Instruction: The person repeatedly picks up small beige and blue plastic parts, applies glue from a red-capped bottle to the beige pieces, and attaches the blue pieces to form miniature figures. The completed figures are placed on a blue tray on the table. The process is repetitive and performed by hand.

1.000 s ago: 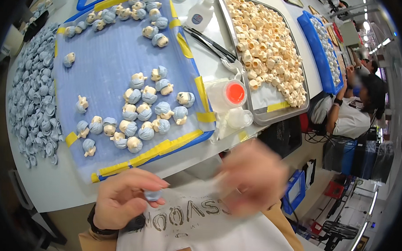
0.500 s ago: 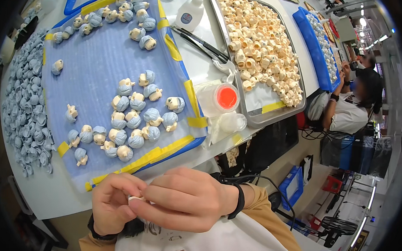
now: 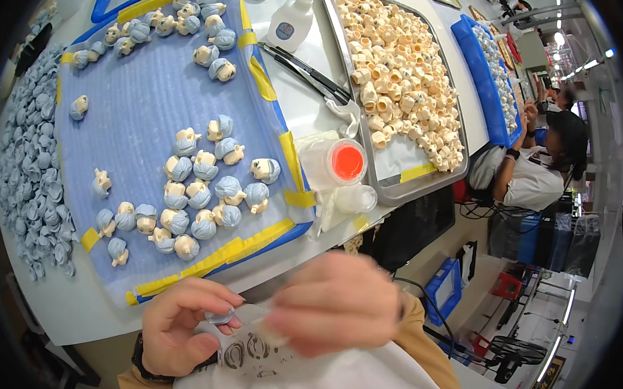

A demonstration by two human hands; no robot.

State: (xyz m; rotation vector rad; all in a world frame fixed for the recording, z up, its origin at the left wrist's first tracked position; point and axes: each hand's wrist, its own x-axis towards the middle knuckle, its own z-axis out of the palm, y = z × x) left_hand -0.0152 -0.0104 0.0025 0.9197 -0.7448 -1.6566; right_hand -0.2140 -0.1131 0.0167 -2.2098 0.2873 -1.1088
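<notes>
My left hand (image 3: 178,325) is closed at the lower middle, just off the table's near edge. Between its thumb and fingers sits a small pale-blue curved piece (image 3: 219,316), like the loose doll-hair pieces. To its right, my right hand (image 3: 337,301) is smeared by motion. A cream patch (image 3: 274,331) shows under its fingertips, too blurred to name. Beyond both hands, a blue cloth-lined tray (image 3: 130,164) edged with yellow tape bears several small doll heads with blue hair (image 3: 229,189).
Loose blue hair pieces (image 3: 30,187) are heaped left of the tray. Rightward stand a white squeeze bottle (image 3: 291,26), black tweezers (image 3: 307,71), a jar with an orange-red top (image 3: 347,160) and a metal tray (image 3: 389,194) of cream head parts. Another person (image 3: 531,171) sits far right.
My hands, together before, have come apart. The right has moved up and to the right, while the blue piece stays in the left. The whole view has shifted slightly.
</notes>
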